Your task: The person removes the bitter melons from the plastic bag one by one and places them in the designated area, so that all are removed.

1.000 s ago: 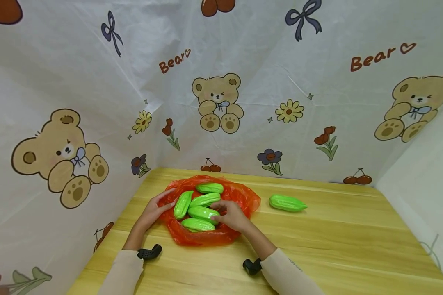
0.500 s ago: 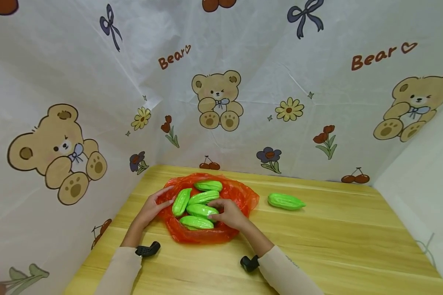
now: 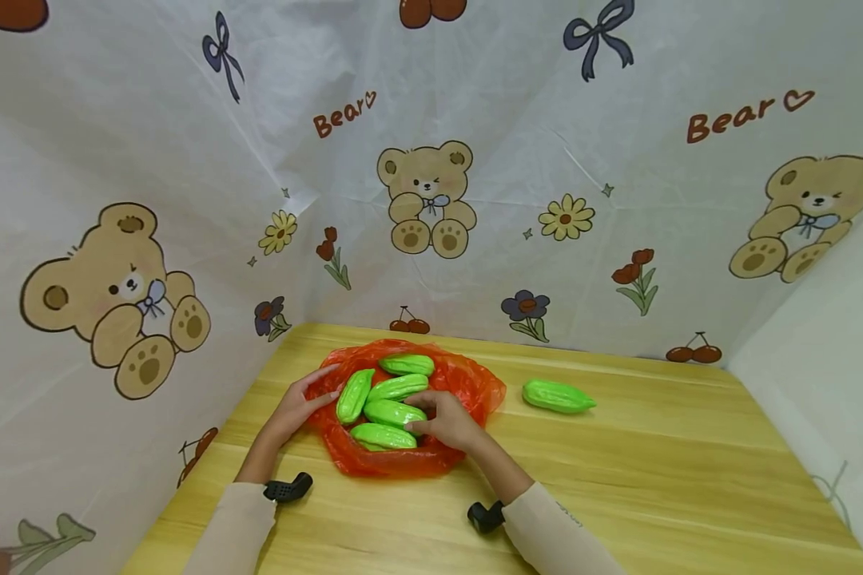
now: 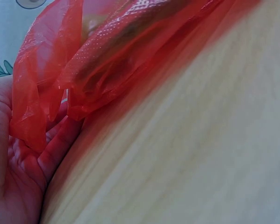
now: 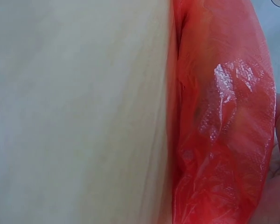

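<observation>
A red plastic bag (image 3: 439, 463) lies spread on the wooden table with several shiny green bitter melons in it. At its left rim, my left hand (image 3: 295, 409) holds the film between thumb and fingers, as the left wrist view also shows around the palm (image 4: 25, 172). My right hand (image 3: 447, 419) reaches over the right side and grips the right end of a bitter melon (image 3: 391, 413) in the middle. Another bitter melon (image 3: 355, 397) leans near my left thumb. In the right wrist view the bag's side (image 5: 224, 112) hides most of my right hand (image 5: 277, 186).
One more bitter melon (image 3: 558, 396) lies on the table (image 3: 654, 479), right of the bag. A white cloth wall (image 3: 503, 160) printed with bears closes off the back and left. A pale side wall (image 3: 820, 351) with a thin cord (image 3: 837, 487) stands at the right.
The head view has shifted slightly. Both hands, the bag and the bitter melons otherwise keep nearly the same places.
</observation>
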Demonstrator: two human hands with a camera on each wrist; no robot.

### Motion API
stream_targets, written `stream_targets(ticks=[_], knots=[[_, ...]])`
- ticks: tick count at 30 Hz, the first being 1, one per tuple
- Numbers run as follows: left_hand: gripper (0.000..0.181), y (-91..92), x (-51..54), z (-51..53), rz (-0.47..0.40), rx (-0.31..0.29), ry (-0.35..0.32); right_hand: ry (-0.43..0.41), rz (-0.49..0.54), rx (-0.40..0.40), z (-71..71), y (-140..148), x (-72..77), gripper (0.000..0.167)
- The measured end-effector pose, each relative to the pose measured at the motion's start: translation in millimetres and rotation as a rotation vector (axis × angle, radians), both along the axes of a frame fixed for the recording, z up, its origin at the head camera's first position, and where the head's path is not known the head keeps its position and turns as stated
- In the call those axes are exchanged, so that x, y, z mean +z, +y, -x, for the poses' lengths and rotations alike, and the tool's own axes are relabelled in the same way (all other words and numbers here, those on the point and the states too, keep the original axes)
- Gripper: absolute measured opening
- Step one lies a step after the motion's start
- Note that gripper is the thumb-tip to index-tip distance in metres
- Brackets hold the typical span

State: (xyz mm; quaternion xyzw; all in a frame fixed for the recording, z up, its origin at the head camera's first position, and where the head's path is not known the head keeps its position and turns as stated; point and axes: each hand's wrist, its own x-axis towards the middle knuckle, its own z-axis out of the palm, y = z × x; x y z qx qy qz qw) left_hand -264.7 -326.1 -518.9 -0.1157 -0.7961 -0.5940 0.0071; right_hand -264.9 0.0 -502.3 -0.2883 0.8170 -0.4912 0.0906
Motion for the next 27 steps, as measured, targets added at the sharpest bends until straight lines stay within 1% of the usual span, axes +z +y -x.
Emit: stream_targets(ticks=[6,12,17,23,27], knots=[[0.056,2.1,0.3,0.7,-0.001,0.001,-0.005,0.021,-0.017,-0.031,-2.7,3.4,5.0,0.037],[0.055,3.1,-1.2,-0.2,-0.012,0.013,-0.012,0.033,-0.004,-0.035,-5.3,7.4,11.2,0.037],[0.055,2.2,-2.2,-1.2,-0.014,0.019,-0.004,0.042,0.006,-0.022,-7.9,10.8,19.0,0.037],[0.056,-0.2,-2.1,-0.9,0.002,0.008,0.002,0.057,0.03,0.007,-12.7,18.4,30.5,0.039],[0.056,-0.6,-1.4,0.2,0.0,0.01,0.007,0.074,0.02,0.004,-14.4,24.2,36.7,0.039]])
